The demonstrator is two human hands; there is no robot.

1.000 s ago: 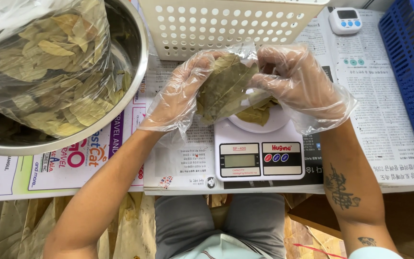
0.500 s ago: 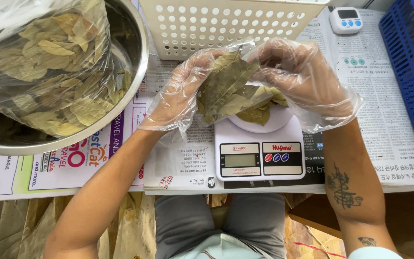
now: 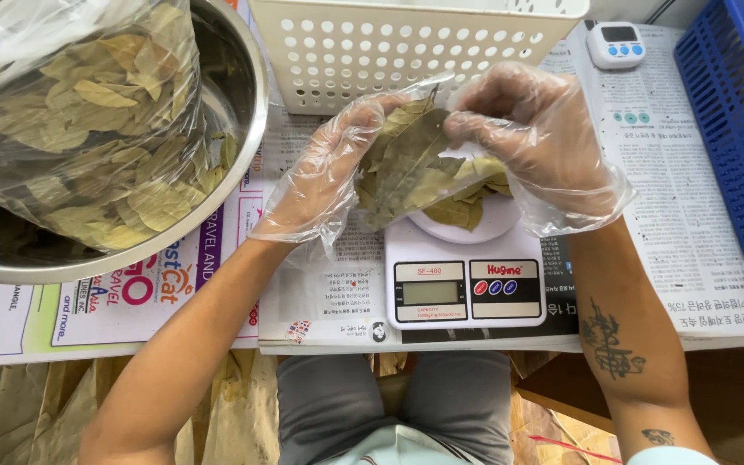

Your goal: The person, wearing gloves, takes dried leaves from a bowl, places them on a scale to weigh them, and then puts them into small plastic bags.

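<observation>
My left hand (image 3: 325,176), in a clear plastic glove, grips a bunch of dried green-brown leaves (image 3: 402,164) above a white kitchen scale (image 3: 462,288). My right hand (image 3: 536,133), gloved the same way, pinches the top of that bunch from the right. More dried leaves (image 3: 462,207) lie on the scale's round white platform, just below both hands.
A steel bowl (image 3: 243,164) at the left holds a large clear bag of dried leaves (image 3: 79,120). A white perforated basket (image 3: 406,47) stands behind the hands, a blue basket (image 3: 742,129) at the right, a small white timer (image 3: 615,45) at the back. Newspaper (image 3: 691,224) covers the table.
Both hands stayed over the scale. The bunch has loosened and spread, with more leaves now lying on the scale's platform.
</observation>
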